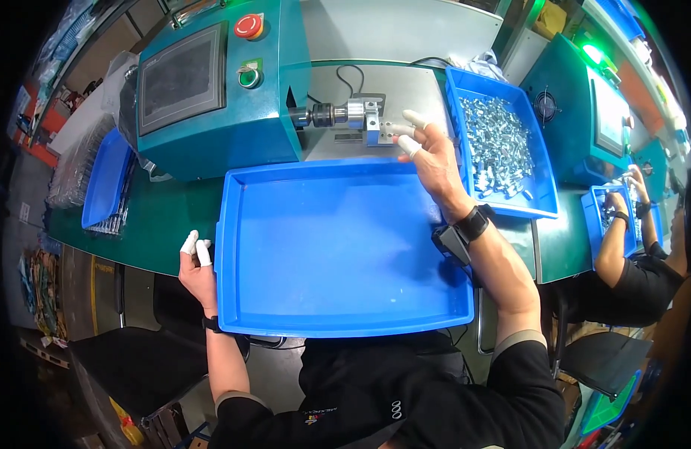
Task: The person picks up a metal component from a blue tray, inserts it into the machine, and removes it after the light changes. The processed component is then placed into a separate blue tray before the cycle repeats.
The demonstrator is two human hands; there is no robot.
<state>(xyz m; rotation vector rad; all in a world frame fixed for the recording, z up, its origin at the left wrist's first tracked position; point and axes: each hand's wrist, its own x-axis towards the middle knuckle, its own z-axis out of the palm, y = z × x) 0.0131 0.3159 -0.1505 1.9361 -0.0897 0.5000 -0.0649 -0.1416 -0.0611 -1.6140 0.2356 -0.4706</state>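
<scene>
My right hand (pixel 440 165) reaches to the small metal clamping fixture (pixel 372 126) at the front of a teal machine. White cots cover several of its fingertips. The fingers are stretched out and apart, close to the fixture's right end; no part shows plainly between them. A dark chuck and a silver cylinder (pixel 351 114) lead from the machine into the fixture. Beside the left rim of a wide blue tray (pixel 323 247), my left hand (pixel 198 277) has its cotted fingers pointing up and apart, with nothing in them. The tray has no parts in it.
The teal machine (pixel 211 142) has a screen, a red stop button (pixel 248 26) and a green button (pixel 249 75). At the right stands a blue bin (pixel 548 187) of small metal parts. A co-worker's hands (pixel 619 206) are farther right. Another blue tray (pixel 106 179) lies left.
</scene>
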